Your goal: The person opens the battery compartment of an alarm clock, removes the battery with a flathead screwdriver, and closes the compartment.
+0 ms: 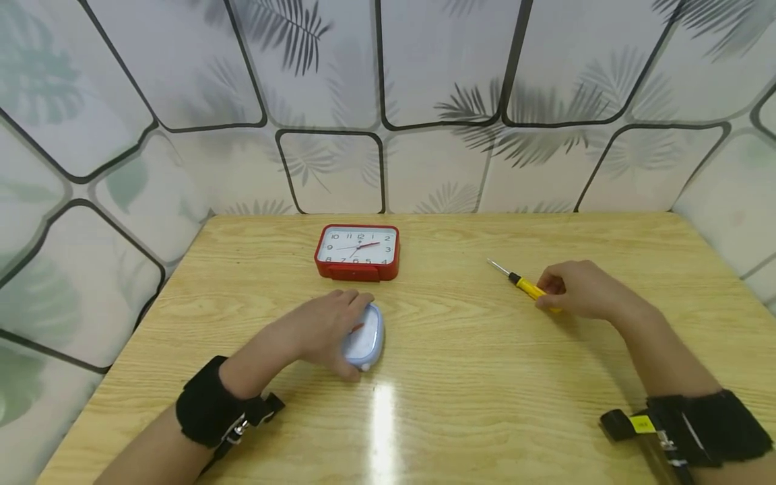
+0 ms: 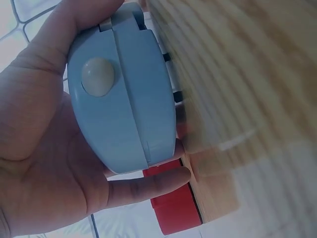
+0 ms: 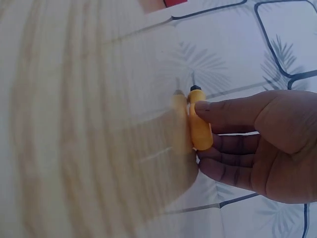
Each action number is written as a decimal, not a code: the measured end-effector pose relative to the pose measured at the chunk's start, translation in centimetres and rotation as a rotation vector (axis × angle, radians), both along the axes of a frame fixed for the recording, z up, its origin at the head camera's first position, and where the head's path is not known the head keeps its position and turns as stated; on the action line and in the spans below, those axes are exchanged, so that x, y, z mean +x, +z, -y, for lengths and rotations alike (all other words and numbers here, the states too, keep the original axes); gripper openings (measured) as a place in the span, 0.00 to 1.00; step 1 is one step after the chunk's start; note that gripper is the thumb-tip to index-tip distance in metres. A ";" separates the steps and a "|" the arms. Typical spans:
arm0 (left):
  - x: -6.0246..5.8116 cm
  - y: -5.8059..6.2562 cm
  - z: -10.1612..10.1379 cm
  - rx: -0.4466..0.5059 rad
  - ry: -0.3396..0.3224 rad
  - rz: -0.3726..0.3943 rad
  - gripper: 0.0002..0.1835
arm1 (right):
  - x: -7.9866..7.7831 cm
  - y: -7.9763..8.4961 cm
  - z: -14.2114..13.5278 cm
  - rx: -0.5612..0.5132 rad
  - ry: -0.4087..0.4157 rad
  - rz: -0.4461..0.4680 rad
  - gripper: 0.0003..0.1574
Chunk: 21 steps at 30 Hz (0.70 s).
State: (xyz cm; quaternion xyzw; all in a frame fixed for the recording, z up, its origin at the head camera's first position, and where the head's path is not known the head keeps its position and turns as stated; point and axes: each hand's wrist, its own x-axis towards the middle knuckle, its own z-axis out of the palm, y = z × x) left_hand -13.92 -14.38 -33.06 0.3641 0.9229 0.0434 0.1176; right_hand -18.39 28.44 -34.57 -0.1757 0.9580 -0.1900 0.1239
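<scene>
My left hand [image 1: 324, 330] grips a small light-blue alarm clock [image 1: 368, 340], thumb on the near side and fingers over the far side. In the left wrist view, a side of that clock [image 2: 124, 119] shows a round white knob and small black feet close to the table. At the right, my right hand [image 1: 585, 289] pinches the yellow handle of a screwdriver [image 1: 529, 287]. Its metal shaft points away to the left. The right wrist view shows the thumb against the yellow handle [image 3: 200, 129], at the table surface; other fingers are partly hidden behind it.
A red rectangular alarm clock [image 1: 358, 250] stands beyond my left hand, its face tilted upward. The wooden table [image 1: 448, 377] ends at a patterned wall covering [image 1: 436, 168] at the back and sides. Black straps with small devices circle both wrists.
</scene>
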 end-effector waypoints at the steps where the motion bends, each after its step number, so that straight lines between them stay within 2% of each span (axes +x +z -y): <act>1: 0.0 0.0 0.0 0.001 -0.002 -0.002 0.60 | 0.0 -0.1 0.0 -0.003 -0.006 0.001 0.14; 6: -0.1 -0.2 -0.1 -0.004 0.006 0.020 0.61 | -0.1 -0.4 0.0 -0.002 -0.014 -0.012 0.09; 14: -0.4 -0.2 -0.1 -0.024 0.041 0.019 0.61 | -0.1 -0.4 0.3 0.028 0.029 -0.064 0.11; 16: -0.3 -0.1 -0.1 -0.037 0.051 -0.014 0.60 | -0.1 -0.3 0.5 0.038 0.024 -0.058 0.11; 21: 0.1 0.1 -0.3 -0.011 0.052 -0.168 0.56 | 0.1 -0.2 0.9 0.065 0.013 -0.010 0.10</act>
